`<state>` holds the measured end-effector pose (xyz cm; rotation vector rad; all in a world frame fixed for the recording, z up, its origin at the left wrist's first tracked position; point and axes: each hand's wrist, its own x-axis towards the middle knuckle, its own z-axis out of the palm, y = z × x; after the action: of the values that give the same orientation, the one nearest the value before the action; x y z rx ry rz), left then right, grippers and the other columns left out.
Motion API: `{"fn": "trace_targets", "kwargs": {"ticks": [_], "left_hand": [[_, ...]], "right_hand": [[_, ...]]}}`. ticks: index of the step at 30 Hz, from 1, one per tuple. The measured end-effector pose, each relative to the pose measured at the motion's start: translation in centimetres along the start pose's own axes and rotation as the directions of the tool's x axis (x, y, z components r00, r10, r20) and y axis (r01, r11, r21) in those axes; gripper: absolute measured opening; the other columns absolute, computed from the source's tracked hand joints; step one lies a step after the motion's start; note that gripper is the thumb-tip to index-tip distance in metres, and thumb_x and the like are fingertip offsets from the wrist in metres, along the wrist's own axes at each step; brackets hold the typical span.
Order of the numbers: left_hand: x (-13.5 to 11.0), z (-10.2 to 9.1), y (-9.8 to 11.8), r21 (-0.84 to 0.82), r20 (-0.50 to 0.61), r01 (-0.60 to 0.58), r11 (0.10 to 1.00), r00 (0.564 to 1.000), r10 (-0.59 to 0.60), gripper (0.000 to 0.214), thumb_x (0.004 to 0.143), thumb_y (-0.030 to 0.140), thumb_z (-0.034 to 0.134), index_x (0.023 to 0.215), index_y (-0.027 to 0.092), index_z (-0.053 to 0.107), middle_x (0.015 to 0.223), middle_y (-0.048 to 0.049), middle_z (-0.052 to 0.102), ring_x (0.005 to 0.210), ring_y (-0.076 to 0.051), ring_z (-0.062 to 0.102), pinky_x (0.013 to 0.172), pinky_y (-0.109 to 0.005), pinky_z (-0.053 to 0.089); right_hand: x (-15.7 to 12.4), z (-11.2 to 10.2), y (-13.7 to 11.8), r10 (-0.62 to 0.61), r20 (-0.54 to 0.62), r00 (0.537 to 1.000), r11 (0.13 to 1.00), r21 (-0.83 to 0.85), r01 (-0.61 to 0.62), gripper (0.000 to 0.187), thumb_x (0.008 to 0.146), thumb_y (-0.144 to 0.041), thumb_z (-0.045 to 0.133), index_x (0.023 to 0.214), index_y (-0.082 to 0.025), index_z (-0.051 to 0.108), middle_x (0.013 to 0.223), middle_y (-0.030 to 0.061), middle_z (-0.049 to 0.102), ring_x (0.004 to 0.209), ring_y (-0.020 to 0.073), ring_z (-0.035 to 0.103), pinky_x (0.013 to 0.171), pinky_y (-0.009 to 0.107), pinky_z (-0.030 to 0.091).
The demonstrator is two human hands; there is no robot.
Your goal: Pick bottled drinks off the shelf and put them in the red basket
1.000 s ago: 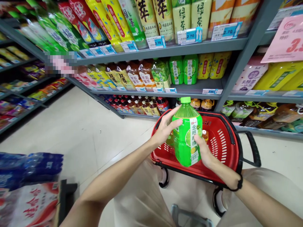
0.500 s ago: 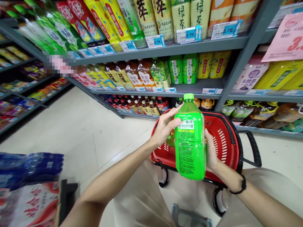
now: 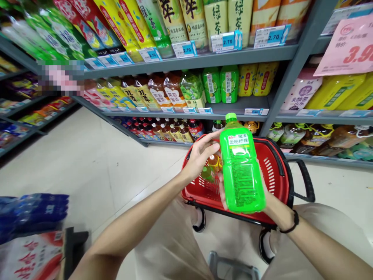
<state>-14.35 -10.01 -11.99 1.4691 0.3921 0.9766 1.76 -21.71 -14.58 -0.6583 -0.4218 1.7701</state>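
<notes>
A green plastic drink bottle (image 3: 243, 171) with a light green cap is tilted over the basket, its printed label facing me. My right hand (image 3: 267, 194) grips it from behind, with fingertips showing along its left side; the palm is hidden. At the bottle's upper left is my left hand (image 3: 202, 153), fingers stretched towards its shoulder and thumb off the label. Whether those fingertips touch the bottle is unclear. Below stands a red shopping basket (image 3: 274, 175), partly covered by my hands and the bottle. Inside lie a small green bottle (image 3: 207, 174) and an orange-yellow one (image 3: 215, 161).
Drink shelves (image 3: 186, 60) rise in front, with similar green bottles (image 3: 229, 83) on the middle level. The basket's black handle (image 3: 305, 181) sticks out right. A grey stool (image 3: 233, 268) is between my legs. Blue bottle packs (image 3: 43, 212) are stacked at left.
The bottle has turned and tilted, its base swinging right. My right fingers now show on its left side. My left thumb has come off the label. The view has shifted slightly.
</notes>
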Motion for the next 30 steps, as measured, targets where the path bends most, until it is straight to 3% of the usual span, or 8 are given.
{"fn": "trace_targets", "kwargs": {"ticks": [3, 7, 11, 14, 16, 20, 24, 30], "left_hand": [[0.1, 0.0, -0.1, -0.011, 0.015, -0.016, 1.0, 1.0, 0.016, 0.053, 0.098, 0.057, 0.072, 0.142, 0.026, 0.072, 0.142, -0.0097, 0.071, 0.127, -0.031, 0.067, 0.11, -0.045, 0.052], [0.0, 0.2, 0.4, 0.049, -0.021, 0.018, 0.999, 1.0, -0.017, 0.056, 0.094, 0.063, 0.075, 0.133, 0.023, 0.075, 0.134, -0.0111, 0.074, 0.122, -0.032, 0.07, 0.103, -0.042, 0.054], [0.0, 0.6, 0.7, 0.054, -0.07, 0.091, 0.994, 0.994, -0.087, 0.06, 0.089, 0.066, 0.079, 0.127, 0.021, 0.075, 0.125, -0.0119, 0.077, 0.11, -0.031, 0.074, 0.093, -0.039, 0.057], [0.1, 0.7, 0.6, -0.031, -0.134, 0.158, 0.987, 0.978, -0.161, 0.065, 0.081, 0.068, 0.085, 0.122, 0.018, 0.075, 0.116, -0.0118, 0.079, 0.098, -0.028, 0.075, 0.085, -0.036, 0.058], [0.3, 0.8, 0.5, -0.092, -0.196, 0.195, 0.977, 0.958, -0.21, 0.061, 0.076, 0.064, 0.09, 0.113, 0.018, 0.075, 0.107, -0.0096, 0.079, 0.088, -0.024, 0.074, 0.078, -0.032, 0.058], [0.7, 0.3, 0.4, -0.228, -0.282, 0.258, 0.939, 0.905, -0.317, 0.052, 0.07, 0.057, 0.094, 0.095, 0.017, 0.072, 0.089, -0.0062, 0.078, 0.074, -0.02, 0.071, 0.071, -0.031, 0.058], [1.3, -0.9, 0.6, -0.438, -0.197, 0.354, 0.827, 0.859, -0.472, 0.051, 0.075, 0.065, 0.079, 0.089, 0.017, 0.071, 0.081, -0.0085, 0.078, 0.071, -0.025, 0.074, 0.073, -0.04, 0.062], [1.7, -1.1, 1.6, -0.565, -0.283, 0.217, 0.796, 0.855, -0.434, 0.049, 0.081, 0.063, 0.066, 0.099, 0.018, 0.075, 0.084, -0.0074, 0.079, 0.075, -0.025, 0.074, 0.076, -0.039, 0.062]], "right_hand": [[-0.2, 1.0, -0.1, -0.053, -0.137, 0.989, 0.998, 0.024, 0.057, 0.06, 0.078, -0.081, 0.076, 0.095, -0.023, 0.08, 0.078, 0.0019, 0.078, 0.081, 0.0248, 0.074, 0.083, 0.039, 0.063], [0.2, 1.4, 0.5, -0.137, -0.181, 0.974, 0.988, -0.089, 0.122, 0.062, 0.081, -0.079, 0.075, 0.111, -0.025, 0.082, 0.092, 0.0034, 0.083, 0.094, 0.0282, 0.077, 0.09, 0.041, 0.063], [0.7, 0.2, 1.3, -0.118, -0.099, 0.988, 0.973, -0.208, 0.096, 0.069, 0.087, -0.081, 0.063, 0.116, -0.021, 0.081, 0.092, 0.0068, 0.083, 0.07, 0.0235, 0.073, 0.06, 0.034, 0.059], [0.5, -0.4, 1.6, 0.011, -0.027, 1.0, 0.942, -0.334, -0.019, 0.079, 0.084, -0.086, 0.06, 0.112, -0.014, 0.08, 0.076, 0.0083, 0.078, 0.042, 0.0154, 0.053, 0.035, 0.027, 0.037], [0.3, -0.3, 1.5, 0.035, 0.005, 0.999, 0.904, -0.427, -0.029, 0.075, 0.083, -0.083, 0.065, 0.108, -0.013, 0.077, 0.066, 0.0051, 0.071, 0.039, 0.013, 0.047, 0.032, 0.024, 0.032], [-0.3, 0.2, 0.9, -0.069, 0.005, 0.998, 0.85, -0.523, 0.061, 0.056, 0.082, -0.068, 0.081, 0.108, -0.019, 0.071, 0.069, -0.0011, 0.067, 0.046, 0.0124, 0.052, 0.036, 0.022, 0.041], [-0.1, 0.0, -0.2, -0.137, 0.086, 0.987, 0.842, -0.515, 0.162, 0.047, 0.091, -0.064, 0.075, 0.103, -0.019, 0.074, 0.075, 0.001, 0.066, 0.053, 0.0132, 0.055, 0.041, 0.023, 0.046], [0.4, 0.8, 0.2, -0.044, 0.124, 0.991, 0.973, -0.22, 0.07, 0.051, 0.095, -0.07, 0.062, 0.104, -0.021, 0.073, 0.095, 0.0101, 0.078, 0.074, 0.0242, 0.074, 0.049, 0.027, 0.052]]}}
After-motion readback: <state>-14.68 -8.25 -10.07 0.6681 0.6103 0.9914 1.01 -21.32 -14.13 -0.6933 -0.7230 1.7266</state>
